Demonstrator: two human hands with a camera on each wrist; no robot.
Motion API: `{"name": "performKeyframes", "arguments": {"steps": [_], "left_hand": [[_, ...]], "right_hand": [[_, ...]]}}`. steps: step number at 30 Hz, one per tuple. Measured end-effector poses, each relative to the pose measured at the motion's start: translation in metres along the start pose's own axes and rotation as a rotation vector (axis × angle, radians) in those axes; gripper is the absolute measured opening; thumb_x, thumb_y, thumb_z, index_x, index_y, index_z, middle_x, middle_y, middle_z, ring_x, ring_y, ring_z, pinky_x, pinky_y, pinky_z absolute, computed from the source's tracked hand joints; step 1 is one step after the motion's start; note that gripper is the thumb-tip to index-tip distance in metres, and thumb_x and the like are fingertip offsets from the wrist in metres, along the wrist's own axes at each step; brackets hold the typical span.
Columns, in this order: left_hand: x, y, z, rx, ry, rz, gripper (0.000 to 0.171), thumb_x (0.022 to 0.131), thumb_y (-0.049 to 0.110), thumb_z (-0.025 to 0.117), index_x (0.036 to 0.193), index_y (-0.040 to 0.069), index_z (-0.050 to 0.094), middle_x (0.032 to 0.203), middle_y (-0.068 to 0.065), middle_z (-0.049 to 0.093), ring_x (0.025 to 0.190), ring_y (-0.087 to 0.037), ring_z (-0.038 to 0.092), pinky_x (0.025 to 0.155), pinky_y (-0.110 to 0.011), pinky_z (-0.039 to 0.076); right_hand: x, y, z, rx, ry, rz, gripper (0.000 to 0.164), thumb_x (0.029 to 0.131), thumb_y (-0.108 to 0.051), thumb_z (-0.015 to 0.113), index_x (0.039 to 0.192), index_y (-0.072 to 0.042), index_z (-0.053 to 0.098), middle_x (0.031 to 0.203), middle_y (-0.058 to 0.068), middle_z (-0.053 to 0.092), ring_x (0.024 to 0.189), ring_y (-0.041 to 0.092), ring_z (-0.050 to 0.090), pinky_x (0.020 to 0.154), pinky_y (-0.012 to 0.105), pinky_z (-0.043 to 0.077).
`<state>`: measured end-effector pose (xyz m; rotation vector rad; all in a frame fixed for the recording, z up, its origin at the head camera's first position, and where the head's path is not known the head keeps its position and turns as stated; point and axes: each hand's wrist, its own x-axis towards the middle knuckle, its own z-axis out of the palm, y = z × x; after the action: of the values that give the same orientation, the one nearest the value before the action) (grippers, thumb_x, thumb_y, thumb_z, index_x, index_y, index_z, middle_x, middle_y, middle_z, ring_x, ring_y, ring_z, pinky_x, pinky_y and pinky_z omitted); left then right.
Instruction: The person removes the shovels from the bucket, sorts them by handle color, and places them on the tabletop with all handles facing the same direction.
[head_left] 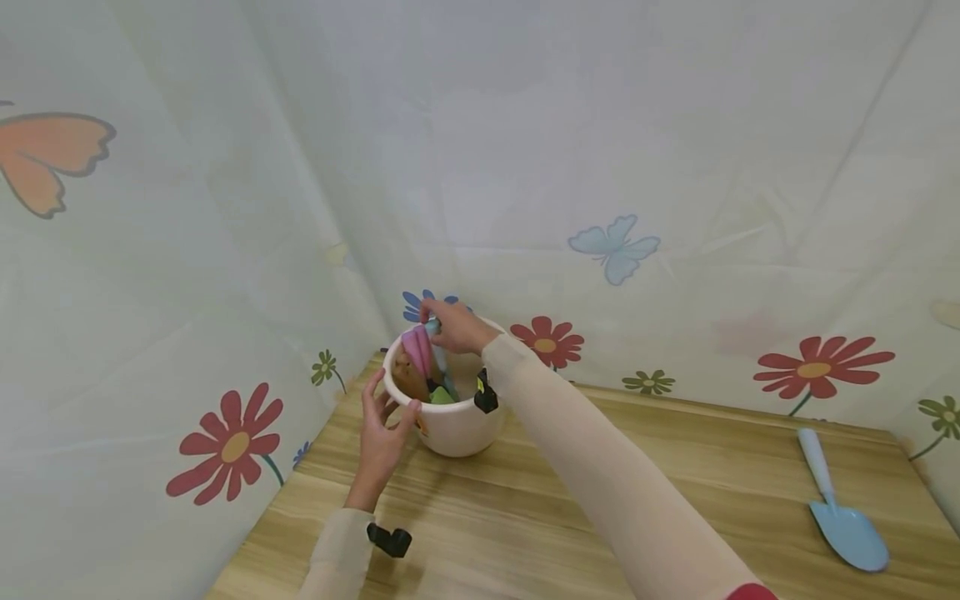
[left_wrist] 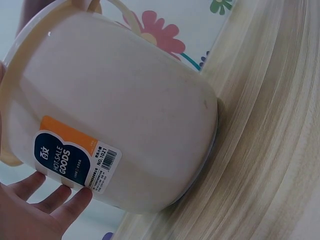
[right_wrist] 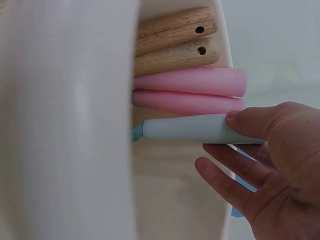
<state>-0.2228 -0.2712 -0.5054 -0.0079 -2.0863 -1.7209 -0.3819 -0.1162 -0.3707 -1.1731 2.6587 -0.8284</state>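
A cream bucket point(head_left: 461, 435) stands at the table's back left, with an orange and blue label point(left_wrist: 75, 156) on its side. My left hand point(head_left: 381, 448) holds it by the near left side, thumb at the rim and fingers spread along the outer wall. Over the opening, my right hand point(head_left: 463, 329) pinches the end of a pale blue handle point(right_wrist: 185, 128) between thumb and fingers. That handle leans in the bucket beside two pink handles point(right_wrist: 192, 81) and two wooden handles point(right_wrist: 177, 56) with holes. The tools' lower ends are mostly hidden; something green point(head_left: 441, 395) shows inside.
A light blue garden trowel point(head_left: 851, 533) lies on the wooden table point(head_left: 675, 467) at the right. White curtains point(head_left: 480, 150) printed with flowers and butterflies hang close behind and left of the bucket.
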Motion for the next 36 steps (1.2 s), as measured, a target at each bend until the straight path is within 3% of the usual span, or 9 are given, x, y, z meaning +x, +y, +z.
{"name": "performKeyframes", "arguments": {"steps": [22,36], "left_hand": [[-0.001,-0.001,0.001,-0.012,-0.010,-0.014,0.079,0.097,0.028,0.073,0.160,0.033,0.025,0.157,-0.016,0.040,0.137,-0.037,0.046,0.102,-0.062,0.047],[0.001,-0.001,0.003,-0.028,-0.010,-0.002,0.080,0.098,0.024,0.073,0.161,0.030,0.024,0.158,-0.017,0.038,0.139,-0.040,0.045,0.102,-0.062,0.046]], "right_hand": [[-0.008,0.006,-0.004,-0.003,0.053,0.041,0.031,0.100,-0.008,0.066,0.129,-0.010,0.055,0.095,0.008,0.062,0.078,0.020,0.058,0.064,0.024,0.050],[-0.009,0.014,-0.009,-0.012,0.099,0.015,0.031,0.098,-0.007,0.069,0.126,-0.008,0.055,0.095,0.009,0.062,0.075,0.020,0.055,0.062,0.025,0.047]]}}
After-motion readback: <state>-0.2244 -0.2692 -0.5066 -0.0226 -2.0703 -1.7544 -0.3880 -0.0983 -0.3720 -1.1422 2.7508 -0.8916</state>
